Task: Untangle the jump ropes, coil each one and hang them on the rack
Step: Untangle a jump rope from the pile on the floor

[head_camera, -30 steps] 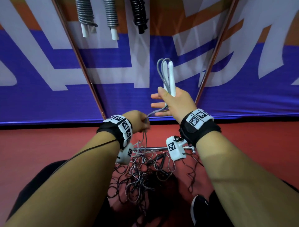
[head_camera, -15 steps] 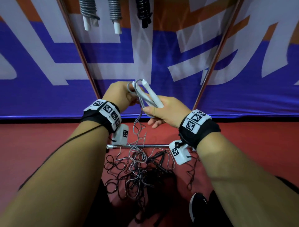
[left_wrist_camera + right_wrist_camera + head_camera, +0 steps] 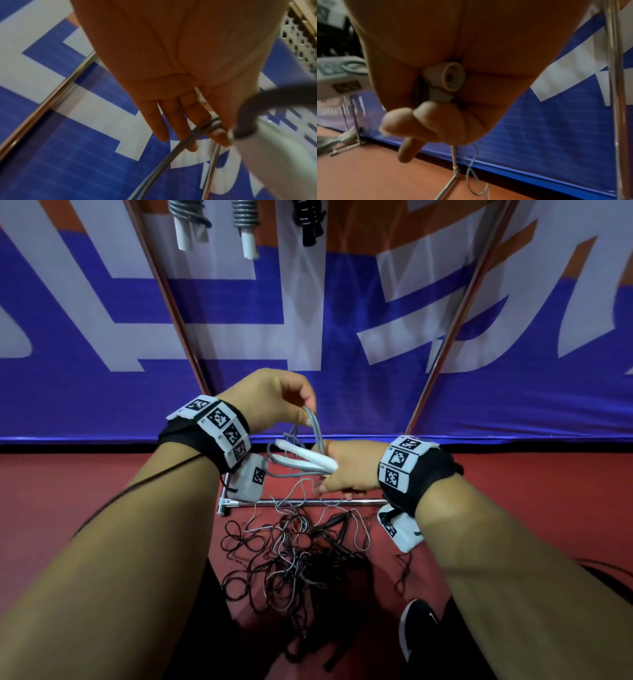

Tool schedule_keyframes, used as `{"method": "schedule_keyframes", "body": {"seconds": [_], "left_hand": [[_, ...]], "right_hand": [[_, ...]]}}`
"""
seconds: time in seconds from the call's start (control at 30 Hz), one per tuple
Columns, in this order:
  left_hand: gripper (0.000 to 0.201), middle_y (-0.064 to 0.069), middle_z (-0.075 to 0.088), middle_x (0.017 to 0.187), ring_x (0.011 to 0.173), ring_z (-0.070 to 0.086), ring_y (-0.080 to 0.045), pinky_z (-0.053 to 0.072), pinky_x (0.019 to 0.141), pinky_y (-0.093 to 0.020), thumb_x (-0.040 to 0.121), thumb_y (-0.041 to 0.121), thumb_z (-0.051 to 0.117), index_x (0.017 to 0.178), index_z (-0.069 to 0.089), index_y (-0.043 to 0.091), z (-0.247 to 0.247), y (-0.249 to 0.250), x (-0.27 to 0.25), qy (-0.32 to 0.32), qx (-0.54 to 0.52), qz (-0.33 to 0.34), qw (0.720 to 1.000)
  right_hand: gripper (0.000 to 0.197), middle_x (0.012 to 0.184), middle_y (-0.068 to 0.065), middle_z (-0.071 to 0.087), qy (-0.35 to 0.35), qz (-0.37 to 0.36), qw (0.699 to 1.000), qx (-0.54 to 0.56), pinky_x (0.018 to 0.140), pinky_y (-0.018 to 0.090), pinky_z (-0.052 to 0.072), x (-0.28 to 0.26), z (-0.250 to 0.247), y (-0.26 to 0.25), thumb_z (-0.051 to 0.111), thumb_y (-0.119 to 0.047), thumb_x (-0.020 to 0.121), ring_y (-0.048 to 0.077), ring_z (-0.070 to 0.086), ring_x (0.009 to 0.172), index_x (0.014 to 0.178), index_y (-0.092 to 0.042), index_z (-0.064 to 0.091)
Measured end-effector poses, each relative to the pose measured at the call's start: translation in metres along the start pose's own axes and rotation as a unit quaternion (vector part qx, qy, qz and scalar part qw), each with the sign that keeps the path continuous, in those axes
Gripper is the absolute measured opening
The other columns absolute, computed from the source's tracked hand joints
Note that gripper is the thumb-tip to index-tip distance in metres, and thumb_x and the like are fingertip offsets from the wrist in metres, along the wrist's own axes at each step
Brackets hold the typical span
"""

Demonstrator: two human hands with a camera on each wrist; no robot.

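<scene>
Head view, looking down at two bare forearms w/ tagged black wristbands, over a red floor in front of a blue-and-white banner.

What changed: a sec ago the right hand held the pair of slim white plastic rope handles upright and high against the banner, w/ the left hand low near the floor. Now the handles are lowered and lie nearly level, tips pointing left, and the left hand has come up above them.

Fingers: right hand is curled round the butt ends of the handles; right wrist view shows one round handle end poking out of the closed fist. Left hand pinches a loop of thin grey rope cord between thumb and fingertips, other fingers fairly straight; left wrist view shows the cord crossing the fingertips.

Where the rope is: handles in the right hand, a few loops between both hands, the rest trailing down into the tangled heap of black and grey cords on the floor, just this side of the rack's chrome base bar.

Meaning, as I judge it: coiling of this grey rope has started, wrapping cord by the handles, but much is likely still caught in the heap. Three coiled ropes already hang at the top edge, so the task is partway.
</scene>
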State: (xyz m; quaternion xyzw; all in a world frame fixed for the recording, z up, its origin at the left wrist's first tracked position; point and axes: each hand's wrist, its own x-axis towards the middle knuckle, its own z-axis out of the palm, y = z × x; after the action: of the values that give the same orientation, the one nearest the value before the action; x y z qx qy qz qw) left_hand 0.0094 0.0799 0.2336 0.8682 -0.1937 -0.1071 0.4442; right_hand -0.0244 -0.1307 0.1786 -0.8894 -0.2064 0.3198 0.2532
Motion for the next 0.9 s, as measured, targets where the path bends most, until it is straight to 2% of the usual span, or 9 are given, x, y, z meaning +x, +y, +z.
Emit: {"method": "schedule_keyframes", "body": {"seconds": [0.1, 0.2, 0.37, 0.5, 0.57, 0.63, 0.77, 0.83, 0.9], "left_hand": [[0.020, 0.004, 0.076, 0.081, 0.076, 0.070, -0.007, 0.057, 0.082, -0.029, 0.081, 0.004, 0.086, 0.085, 0.074, 0.020, 0.006, 0.009, -0.001, -0.014, 0.071, 0.002, 0.997], [0.019, 0.007, 0.076, 0.082, 0.078, 0.072, -0.007, 0.059, 0.081, -0.030, 0.082, 0.008, 0.083, 0.084, 0.075, 0.025, 0.010, 0.015, -0.002, -0.016, 0.116, 0.006, 0.993], [0.026, 0.013, 0.070, 0.094, 0.088, 0.068, -0.005, 0.057, 0.087, -0.034, 0.082, 0.011, 0.077, 0.091, 0.077, 0.035, 0.020, 0.018, 0.001, -0.039, 0.185, 0.033, 0.982], [0.028, 0.019, 0.069, 0.087, 0.078, 0.063, -0.001, 0.052, 0.075, -0.021, 0.082, 0.012, 0.078, 0.097, 0.077, 0.036, 0.027, 0.023, 0.002, -0.048, 0.169, 0.018, 0.984], [0.023, 0.024, 0.069, 0.079, 0.066, 0.060, 0.001, 0.049, 0.064, -0.015, 0.084, 0.017, 0.081, 0.099, 0.076, 0.034, 0.028, 0.024, 0.001, -0.055, 0.152, 0.003, 0.987], [0.024, 0.020, 0.071, 0.084, 0.064, 0.059, 0.002, 0.049, 0.061, -0.017, 0.085, 0.021, 0.083, 0.103, 0.073, 0.033, 0.031, 0.021, 0.002, -0.043, 0.151, -0.008, 0.988], [0.027, 0.010, 0.077, 0.086, 0.073, 0.072, -0.010, 0.058, 0.068, -0.030, 0.088, 0.036, 0.080, 0.106, 0.062, 0.027, 0.047, 0.006, 0.007, -0.044, 0.193, -0.119, 0.973], [0.014, 0.004, 0.080, 0.083, 0.079, 0.077, -0.020, 0.065, 0.073, -0.037, 0.096, 0.029, 0.068, 0.104, 0.064, 0.018, 0.059, 0.001, 0.009, -0.090, 0.141, -0.156, 0.974], [0.013, -0.002, 0.081, 0.089, 0.083, 0.076, -0.023, 0.063, 0.075, -0.039, 0.103, 0.021, 0.060, 0.106, 0.066, 0.010, 0.065, 0.002, 0.009, -0.136, 0.041, -0.175, 0.974]], "right_hand": [[0.037, 0.047, -0.007, 0.063, -0.001, 0.043, 0.997, -0.063, 0.046, 0.022, 0.047, 0.002, 0.001, 0.005, 0.087, -0.036, 0.088, 0.007, 0.057, 0.038, 0.104, -0.023, 0.056], [0.029, 0.049, -0.004, 0.064, 0.002, 0.084, 0.993, -0.082, 0.053, 0.026, 0.048, 0.002, -0.001, 0.008, 0.087, -0.032, 0.085, 0.008, 0.054, 0.036, 0.089, -0.020, 0.061], [0.009, 0.045, -0.003, 0.063, 0.057, 0.153, 0.986, -0.039, 0.039, 0.017, 0.043, 0.007, 0.003, 0.014, 0.069, -0.014, 0.092, 0.011, 0.053, 0.031, 0.088, -0.007, 0.071], [0.019, 0.057, 0.004, 0.072, 0.105, 0.210, 0.972, 0.006, 0.048, 0.025, 0.052, 0.011, 0.000, 0.020, 0.061, -0.013, 0.091, 0.017, 0.060, 0.038, 0.079, -0.005, 0.073], [0.019, 0.063, 0.008, 0.075, 0.153, 0.226, 0.960, 0.057, 0.046, 0.025, 0.053, 0.012, -0.006, 0.021, 0.056, -0.012, 0.095, 0.019, 0.063, 0.040, 0.086, -0.003, 0.071], [0.015, 0.065, 0.013, 0.075, 0.218, 0.226, 0.941, 0.126, 0.041, 0.025, 0.049, 0.013, -0.010, 0.023, 0.053, -0.010, 0.098, 0.021, 0.064, 0.040, 0.096, -0.002, 0.065], [0.015, 0.082, 0.020, 0.075, 0.317, 0.191, 0.896, 0.247, 0.044, 0.035, 0.058, 0.015, -0.014, 0.017, 0.053, -0.008, 0.099, 0.027, 0.073, 0.050, 0.114, -0.006, 0.056], [0.015, 0.092, 0.017, 0.074, 0.330, 0.175, 0.889, 0.267, 0.052, 0.049, 0.065, 0.017, -0.015, 0.011, 0.054, -0.010, 0.099, 0.030, 0.077, 0.057, 0.114, -0.009, 0.055], [0.012, 0.096, 0.013, 0.074, 0.345, 0.158, 0.898, 0.222, 0.056, 0.056, 0.065, 0.019, -0.015, 0.008, 0.057, -0.016, 0.097, 0.032, 0.077, 0.063, 0.109, -0.013, 0.058]]}}
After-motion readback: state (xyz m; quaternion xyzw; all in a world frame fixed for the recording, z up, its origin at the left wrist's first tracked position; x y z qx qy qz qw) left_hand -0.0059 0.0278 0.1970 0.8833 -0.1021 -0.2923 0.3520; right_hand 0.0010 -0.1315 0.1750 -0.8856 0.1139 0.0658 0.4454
